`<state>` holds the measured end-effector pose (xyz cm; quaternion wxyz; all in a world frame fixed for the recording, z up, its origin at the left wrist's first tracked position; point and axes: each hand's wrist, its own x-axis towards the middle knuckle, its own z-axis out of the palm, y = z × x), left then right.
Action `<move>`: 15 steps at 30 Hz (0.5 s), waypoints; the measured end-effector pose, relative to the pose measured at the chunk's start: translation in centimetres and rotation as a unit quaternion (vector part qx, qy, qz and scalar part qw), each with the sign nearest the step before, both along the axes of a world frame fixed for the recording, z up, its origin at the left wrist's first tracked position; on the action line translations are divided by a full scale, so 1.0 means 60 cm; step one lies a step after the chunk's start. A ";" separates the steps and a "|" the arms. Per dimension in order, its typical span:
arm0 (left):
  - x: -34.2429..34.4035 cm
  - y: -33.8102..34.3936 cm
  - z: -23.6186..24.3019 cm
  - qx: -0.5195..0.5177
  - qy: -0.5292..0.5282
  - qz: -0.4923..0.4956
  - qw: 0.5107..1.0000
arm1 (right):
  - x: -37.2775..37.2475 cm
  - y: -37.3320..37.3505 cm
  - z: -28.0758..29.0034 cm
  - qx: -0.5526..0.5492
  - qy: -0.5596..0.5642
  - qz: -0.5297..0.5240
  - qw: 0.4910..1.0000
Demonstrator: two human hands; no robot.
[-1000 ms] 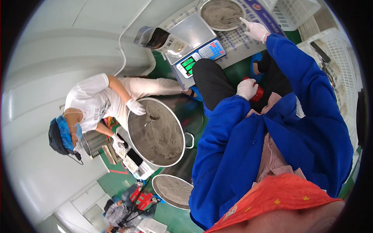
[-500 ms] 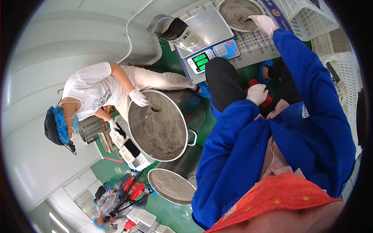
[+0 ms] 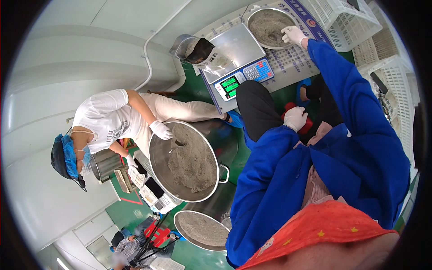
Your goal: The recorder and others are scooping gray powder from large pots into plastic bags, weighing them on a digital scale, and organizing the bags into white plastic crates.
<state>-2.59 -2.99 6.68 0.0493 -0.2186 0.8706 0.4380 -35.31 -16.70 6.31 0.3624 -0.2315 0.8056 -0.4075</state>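
Note:
In a round metal bowl of grey powder, my gloved right hand closes its fingers at the right rim on what looks like a spoon, mostly hidden by the hand and powder. My gloved left hand rests low by my lap, against a red thing; its fingers look loosely spread and hold nothing I can see. Left of the bowl sits a digital scale with a steel platform and a lit display. A clear and black pouch with powder inside stands at the platform's left end.
A person in a white shirt holds a scoop in a large steel drum of powder. Behind it stands a second powder-filled drum. White plastic crates line the right side. Another person sits farther back.
My right hand has come down slightly toward the bowl's right rim, and the spoon shows less. The whole view has shifted a little. My left hand stays in place by the red thing.

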 end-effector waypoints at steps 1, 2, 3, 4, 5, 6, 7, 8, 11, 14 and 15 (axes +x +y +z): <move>0.000 -0.001 0.000 -0.003 0.002 -0.001 1.000 | -0.004 0.000 -0.001 -0.003 0.002 -0.001 1.000; 0.005 -0.001 -0.001 -0.006 -0.002 0.006 1.000 | 0.001 0.000 -0.003 0.001 -0.041 -0.045 0.998; 0.008 -0.001 -0.003 -0.007 -0.005 0.012 1.000 | 0.005 0.000 -0.003 0.006 -0.083 -0.091 0.992; 0.010 -0.004 -0.006 -0.009 -0.005 0.012 1.000 | 0.005 0.001 -0.002 0.004 -0.083 -0.090 0.992; 0.009 -0.004 -0.006 -0.013 -0.004 0.010 1.000 | -0.005 0.010 0.001 -0.022 -0.117 -0.110 0.987; 0.008 -0.004 -0.006 -0.017 -0.002 0.007 1.000 | -0.013 0.017 0.003 -0.048 -0.151 -0.129 0.979; 0.007 -0.004 -0.006 -0.017 0.001 0.005 1.000 | -0.022 0.024 0.006 -0.052 -0.170 -0.131 0.975; 0.007 -0.006 -0.007 -0.017 -0.003 0.000 1.000 | -0.027 0.030 0.010 -0.054 -0.168 -0.132 0.975; 0.007 -0.005 -0.008 -0.019 -0.009 -0.007 1.000 | -0.038 0.044 0.024 -0.079 -0.207 -0.141 0.965; 0.006 -0.004 -0.002 -0.022 -0.013 -0.010 1.000 | -0.048 0.051 0.042 -0.092 -0.243 -0.154 0.953; 0.004 -0.003 0.002 -0.023 -0.013 -0.012 1.000 | -0.055 0.054 0.048 -0.106 -0.249 -0.157 0.950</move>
